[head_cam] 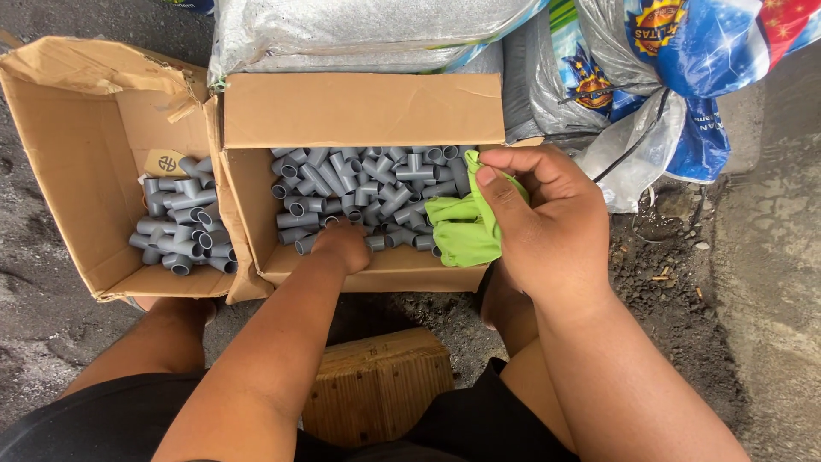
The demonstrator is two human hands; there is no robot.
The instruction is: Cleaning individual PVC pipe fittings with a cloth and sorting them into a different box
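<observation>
Reaching, left hand (342, 246): buried among grey pipe fittings (368, 192) in box (359, 111), grip unclear.
Right hand (539, 227): pinching green cloth (466, 227).

Two open cartons sit side by side: the left carton (81, 154) at the frame's upper left, the middle carton (359, 111) at centre, each holding pipe fittings (368, 188). Sacks (368, 30) lie behind; a wooden block (376, 385) sits below centre.

Left hand (342, 246) reaching down, grip apparently closed, right hand (539, 224) raised, fingers pinched
</observation>
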